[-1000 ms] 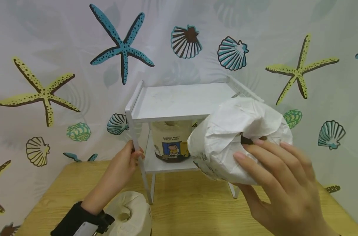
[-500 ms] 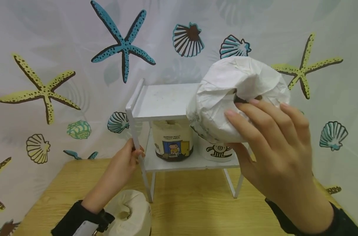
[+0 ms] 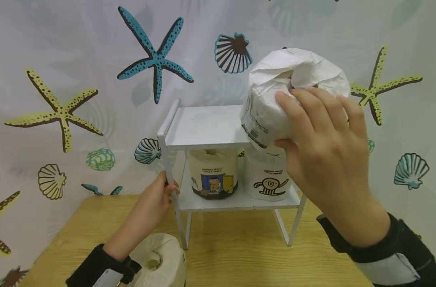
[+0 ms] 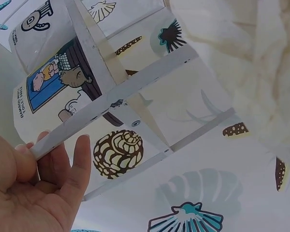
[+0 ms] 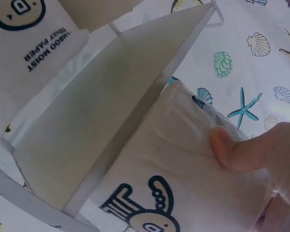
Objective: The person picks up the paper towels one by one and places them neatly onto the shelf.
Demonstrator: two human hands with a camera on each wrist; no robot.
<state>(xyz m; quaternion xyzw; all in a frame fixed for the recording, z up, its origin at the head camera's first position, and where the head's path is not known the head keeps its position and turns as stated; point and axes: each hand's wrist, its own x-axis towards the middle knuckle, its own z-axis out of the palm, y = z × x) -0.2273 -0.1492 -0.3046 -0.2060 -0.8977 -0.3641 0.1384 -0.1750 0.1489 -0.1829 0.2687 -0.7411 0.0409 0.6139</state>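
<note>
My right hand (image 3: 329,135) grips a white paper-wrapped toilet roll (image 3: 264,107), fingertips at its centre hole and thumb on its side. The roll is tilted and hangs before the right part of the white shelf's top board (image 3: 210,125). The right wrist view shows the thumb on this roll (image 5: 183,145), a cartoon figure printed on it. My left hand (image 3: 160,195) holds the shelf's left front post (image 3: 167,167); in the left wrist view the fingers curl round that post. On the lower board stand a cream toilet roll (image 3: 213,175) and a white one (image 3: 266,177).
Another cream toilet roll (image 3: 162,259) stands on the wooden table (image 3: 232,255), beside my left forearm and partly hidden by it. Raised rails edge the shelf's top. Behind hangs a white cloth (image 3: 95,32) printed with starfish and shells.
My right hand has lifted the white toilet roll from in front of the shelf's lower right side to above the top board's level. The left hand stays on the post.
</note>
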